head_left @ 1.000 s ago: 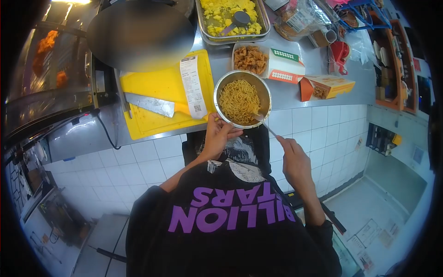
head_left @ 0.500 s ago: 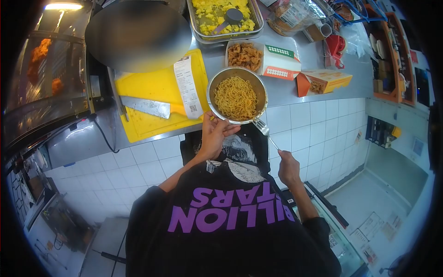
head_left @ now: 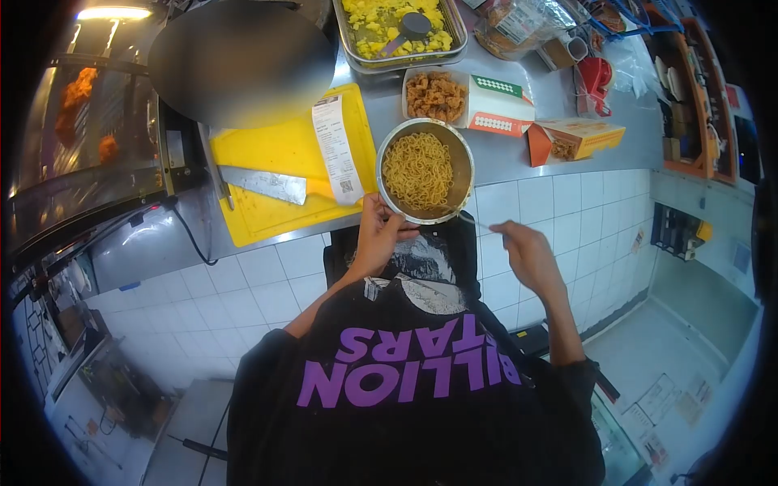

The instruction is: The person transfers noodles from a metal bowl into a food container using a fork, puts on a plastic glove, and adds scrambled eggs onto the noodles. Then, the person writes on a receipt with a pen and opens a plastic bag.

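A round metal bowl [head_left: 468, 180] sits at the counter's front edge, tilted toward me, with cooked noodles [head_left: 417, 170] inside. My left hand [head_left: 381, 237] grips the bowl's near left rim, its fingers partly under it. In my right hand [head_left: 525, 247] is the handle end of a fork [head_left: 468, 217]. The fork's head reaches over the near rim to the noodles; its tines are blurred and partly hidden. Left of the bowl, a long printed receipt [head_left: 336, 150] lies on the yellow cutting board [head_left: 251, 220], across the handle of a wide-bladed knife [head_left: 267, 184].
Behind the bowl stand an open carton of fried pieces [head_left: 436, 95] and a yellow-orange box [head_left: 583, 143]. A tray of yellow chunks [head_left: 397, 32] holds a dark scoop [head_left: 415, 27]. Farther right are a red tape dispenser [head_left: 594, 81] and a plastic bag [head_left: 519, 28].
My right hand has risen and moved slightly right, bringing the fork's head from outside the near rim to over the noodles. My left hand keeps its hold on the bowl.
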{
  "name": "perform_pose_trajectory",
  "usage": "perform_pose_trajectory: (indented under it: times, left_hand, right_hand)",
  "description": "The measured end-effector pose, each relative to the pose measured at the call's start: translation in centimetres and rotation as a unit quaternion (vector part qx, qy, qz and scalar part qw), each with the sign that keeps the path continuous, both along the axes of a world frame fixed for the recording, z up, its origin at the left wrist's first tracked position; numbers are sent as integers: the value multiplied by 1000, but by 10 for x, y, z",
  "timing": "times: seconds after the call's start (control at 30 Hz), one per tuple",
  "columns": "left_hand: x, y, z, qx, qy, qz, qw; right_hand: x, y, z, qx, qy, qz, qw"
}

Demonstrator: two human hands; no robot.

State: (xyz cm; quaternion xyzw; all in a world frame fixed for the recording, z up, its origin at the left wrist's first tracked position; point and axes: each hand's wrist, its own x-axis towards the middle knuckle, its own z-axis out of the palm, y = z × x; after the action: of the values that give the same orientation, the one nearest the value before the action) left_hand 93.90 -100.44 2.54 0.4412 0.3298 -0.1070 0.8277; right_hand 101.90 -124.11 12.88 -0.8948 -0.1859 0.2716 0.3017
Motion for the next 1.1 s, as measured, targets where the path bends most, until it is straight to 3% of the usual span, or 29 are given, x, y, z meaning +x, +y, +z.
perform_pose_trajectory:
  times: [0.13, 0.23, 0.3, 0.4, 0.5, 0.6, 0.73, 0.8, 0.87, 0.93, 1.1]
  left_hand:
    - [-2, 3, -3, -8, 3, 18, 1000]
    - [-3, 4, -3, 5, -1, 10, 1000]
    - [-1, 3, -2, 7, 2, 9, 1000]
    - [-2, 2, -1, 12, 5, 6, 1000]
    - [-2, 4, -3, 16, 1, 13, 1000]
    - [-3, 4, -5, 19, -1, 22, 1000]
    - [-5, 2, -8, 38, -22, 18, 999]
    - [-4, 1, -8, 43, -27, 14, 999]
    - [-4, 0, -7, 48, -31, 15, 998]
    - [-5, 0, -7, 54, -45, 11, 997]
    - [-4, -1, -9, 60, -51, 11, 997]
  right_hand:
    - [24, 11, 16, -11, -9, 5, 1000]
    - [30, 14, 20, -75, 47, 65, 994]
    - [33, 15, 0, -69, -105, 141, 982]
    - [44, 34, 1, -156, -123, 133, 971]
    - [52, 33, 6, -72, -165, 101, 978]
    - [59, 31, 16, -95, -213, 72, 970]
    - [63, 36, -9, -149, -199, 66, 966]
    - [56, 49, -34, -261, -114, 116, 951]
    - [55, 47, -49, -192, -140, 98, 966]
    - [59, 50, -52, -120, -3, 68, 990]
    - [52, 40, -93, 17, 31, 6, 999]
